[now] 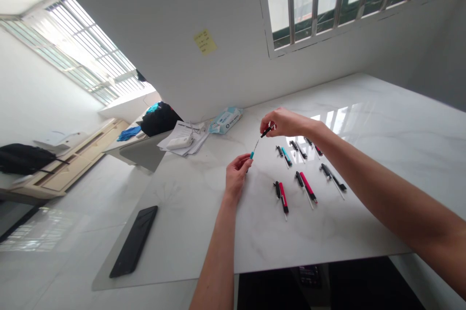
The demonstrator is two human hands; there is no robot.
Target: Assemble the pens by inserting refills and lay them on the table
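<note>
On the bench (pixel 196 213), six pens (pixel 307 185) lie in pieces. Beside them, the left hand's (pixel 236 173) grip pinches a turquoise barrel (pixel 252 155); the right hand's (pixel 281 122) grip pinches a black top (pixel 266 132) above. A thin refill (pixel 257 144) spans between: this pen seems only partly apart.

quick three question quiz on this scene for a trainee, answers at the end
1. Which colour shows on the pen piece in the left hand: A) red, B) teal, C) orange?
2. True or false: the right hand holds a black part.
3. Fill in: the yellow sticky note is stuck to the ____.

Key: 1. B; 2. true; 3. wall.
</note>
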